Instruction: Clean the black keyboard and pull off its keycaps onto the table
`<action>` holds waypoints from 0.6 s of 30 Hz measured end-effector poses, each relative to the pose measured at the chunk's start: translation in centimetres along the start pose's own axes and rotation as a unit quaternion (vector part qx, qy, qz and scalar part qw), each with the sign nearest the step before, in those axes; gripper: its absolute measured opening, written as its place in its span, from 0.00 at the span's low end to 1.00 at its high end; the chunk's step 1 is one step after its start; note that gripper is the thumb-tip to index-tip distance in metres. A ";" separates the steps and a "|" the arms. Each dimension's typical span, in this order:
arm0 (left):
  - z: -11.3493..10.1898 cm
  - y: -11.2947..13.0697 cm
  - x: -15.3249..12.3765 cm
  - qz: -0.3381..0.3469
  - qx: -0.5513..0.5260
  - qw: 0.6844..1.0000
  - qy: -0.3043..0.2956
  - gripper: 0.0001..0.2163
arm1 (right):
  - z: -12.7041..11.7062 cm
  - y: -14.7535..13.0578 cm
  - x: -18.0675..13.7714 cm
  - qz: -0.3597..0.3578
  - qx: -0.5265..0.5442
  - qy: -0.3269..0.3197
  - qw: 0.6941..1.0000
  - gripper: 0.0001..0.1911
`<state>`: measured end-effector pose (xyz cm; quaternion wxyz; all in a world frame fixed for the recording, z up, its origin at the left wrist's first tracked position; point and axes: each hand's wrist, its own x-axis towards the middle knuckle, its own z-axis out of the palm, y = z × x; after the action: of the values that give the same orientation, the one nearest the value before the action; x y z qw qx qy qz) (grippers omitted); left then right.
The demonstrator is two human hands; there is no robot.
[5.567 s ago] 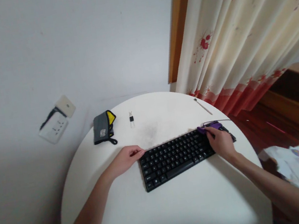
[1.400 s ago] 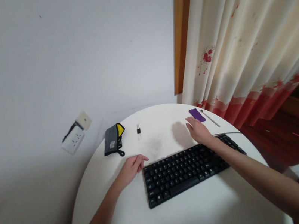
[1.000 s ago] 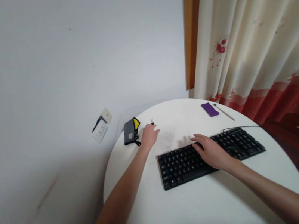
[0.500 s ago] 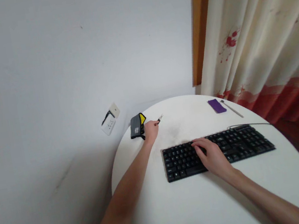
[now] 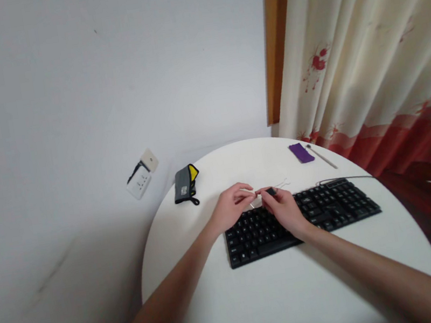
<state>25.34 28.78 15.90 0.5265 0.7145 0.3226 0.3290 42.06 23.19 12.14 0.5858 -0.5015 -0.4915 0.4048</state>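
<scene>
Between the fingers of my right hand point(image 5: 284, 208) is the black body of a small tool with thin wire ends, seemingly a keycap puller point(image 5: 271, 191). Its wires stick out beyond the fingers. My left hand point(image 5: 233, 205) hovers close by with fingers stretched and apart, the tips at or very near the right fingertips; whether they touch the tool cannot be made out. Both hands are over the rear left part of a black keyboard point(image 5: 261, 241), which lies flat and is partly covered by them.
A grey pouch point(image 5: 184, 185) with yellow inside lies at the left rear of the round white table point(image 5: 237, 300). Toward the right rear are a purple cloth point(image 5: 301, 153) and a thin brush point(image 5: 323, 157). A cable point(image 5: 349, 178) trails off the keyboard. Wall and curtain border the table.
My left hand has moved from beside the pouch to the keyboard. The tool it held is now in my right hand, which has lifted slightly from the keys. The view has shifted a little.
</scene>
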 end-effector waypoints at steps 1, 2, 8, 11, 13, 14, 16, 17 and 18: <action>-1.0 -0.3 0.3 0.006 0.035 0.999 0.018 0.13 | 0.0 -0.2 0.5 -0.009 -0.013 0.011 1.000 0.19; -1.9 -0.7 0.4 0.010 0.084 0.996 0.031 0.13 | -0.1 -0.3 1.1 -0.018 -0.026 0.018 0.999 0.19; -5.6 -3.5 -0.8 -0.030 0.324 0.945 -0.010 0.14 | -0.1 -0.8 3.7 -0.070 -0.119 -0.041 0.990 0.17; -6.5 -4.4 -1.7 -0.034 0.318 0.942 -0.099 0.14 | -0.4 0.1 3.8 -0.069 -0.153 -0.059 0.984 0.17; -7.1 -4.4 -2.0 -0.031 0.296 0.943 -0.148 0.14 | -0.6 1.0 3.5 -0.056 -0.169 -0.061 0.982 0.17; -7.4 -4.3 -2.1 -0.033 0.287 0.943 -0.163 0.13 | -0.7 1.4 3.3 -0.050 -0.176 -0.063 0.981 0.17; -7.8 -4.0 -2.1 -0.048 0.273 0.943 -0.181 0.13 | -0.7 1.9 2.9 -0.041 -0.189 -0.073 0.978 0.17; -7.9 -3.9 -2.1 -0.054 0.264 0.944 -0.190 0.14 | -0.8 2.0 2.7 -0.038 -0.197 -0.078 0.977 0.17; -8.0 -3.8 -2.1 -0.057 0.253 0.945 -0.199 0.14 | -0.8 2.0 2.4 -0.035 -0.207 -0.081 0.974 0.17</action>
<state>17.23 32.30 13.83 0.3997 0.8554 0.3245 0.0570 43.32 25.75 10.53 0.4414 -0.5598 -0.6278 0.3126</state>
